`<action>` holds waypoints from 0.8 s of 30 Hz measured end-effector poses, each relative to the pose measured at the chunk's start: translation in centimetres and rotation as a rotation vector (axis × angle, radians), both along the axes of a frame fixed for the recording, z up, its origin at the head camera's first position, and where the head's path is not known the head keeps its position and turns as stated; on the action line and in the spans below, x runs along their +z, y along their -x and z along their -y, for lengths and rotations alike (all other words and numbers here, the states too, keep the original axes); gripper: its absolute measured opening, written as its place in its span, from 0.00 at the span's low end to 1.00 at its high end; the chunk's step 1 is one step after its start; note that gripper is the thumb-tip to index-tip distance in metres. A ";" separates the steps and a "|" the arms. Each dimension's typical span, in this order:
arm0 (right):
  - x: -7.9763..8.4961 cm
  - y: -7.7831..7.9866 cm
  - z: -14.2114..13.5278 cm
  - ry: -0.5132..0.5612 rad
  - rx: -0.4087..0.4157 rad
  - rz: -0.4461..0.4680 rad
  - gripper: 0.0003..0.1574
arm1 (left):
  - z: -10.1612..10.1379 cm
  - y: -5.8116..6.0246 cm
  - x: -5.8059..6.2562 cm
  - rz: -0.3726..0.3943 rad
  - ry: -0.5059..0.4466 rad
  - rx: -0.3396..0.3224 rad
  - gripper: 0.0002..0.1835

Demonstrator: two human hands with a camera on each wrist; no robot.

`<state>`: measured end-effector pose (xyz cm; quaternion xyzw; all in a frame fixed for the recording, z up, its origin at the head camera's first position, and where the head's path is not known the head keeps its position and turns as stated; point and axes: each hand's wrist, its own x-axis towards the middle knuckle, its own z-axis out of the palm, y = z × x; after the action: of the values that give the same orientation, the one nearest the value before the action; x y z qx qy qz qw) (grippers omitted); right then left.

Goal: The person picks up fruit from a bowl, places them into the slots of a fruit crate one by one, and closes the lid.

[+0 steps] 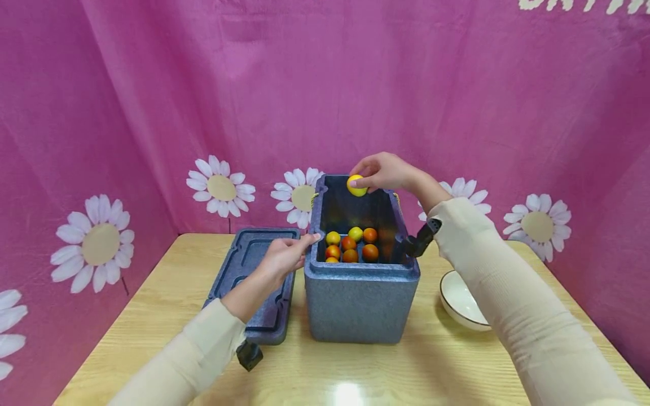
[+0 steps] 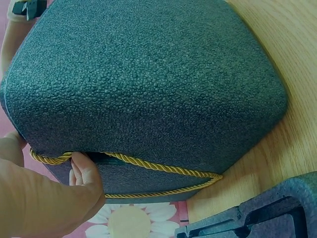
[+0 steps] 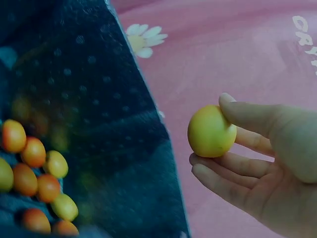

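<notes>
A dark grey foam box [image 1: 360, 307] stands uncovered on the table, several red, orange and yellow round fruits [image 1: 370, 252] lying at its bottom. My right hand [image 1: 386, 171] pinches a small yellow round fruit [image 3: 210, 131] between thumb and fingers, above the far end of the box. With its thumb at the rim, my left hand [image 1: 281, 256] grips the box's left side wall. In the left wrist view, its fingers curl at the side beside a yellow twisted rope [image 2: 163, 168].
Left of the box lies its grey lid [image 1: 256, 248], recessed side up. A white bowl with a brown rim [image 1: 459, 299] sits on the right, partly behind my right forearm. A pink curtain with daisies [image 1: 304, 84] hangs behind the wooden table [image 1: 284, 378].
</notes>
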<state>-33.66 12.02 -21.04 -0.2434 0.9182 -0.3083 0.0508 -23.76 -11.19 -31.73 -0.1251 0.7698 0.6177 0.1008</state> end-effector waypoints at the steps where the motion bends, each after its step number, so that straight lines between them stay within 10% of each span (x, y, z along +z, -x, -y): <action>1: -0.2 0.2 0.4 0.008 -0.003 0.009 0.23 | 0.0 0.0 0.1 -0.005 -0.003 -0.002 0.37; 16: -4.3 1.7 1.2 -0.105 0.031 0.112 0.22 | 0.0 -0.1 -0.6 -0.027 -0.015 0.005 0.36; 24: -3.9 1.7 1.3 -0.153 -0.007 0.087 0.23 | 0.2 -0.1 -0.3 -0.040 -0.001 -0.002 0.38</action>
<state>-35.33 10.68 -24.93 -0.2219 0.9369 -0.2477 0.1080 -23.70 -11.37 -32.04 -0.1120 0.7715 0.6204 0.0858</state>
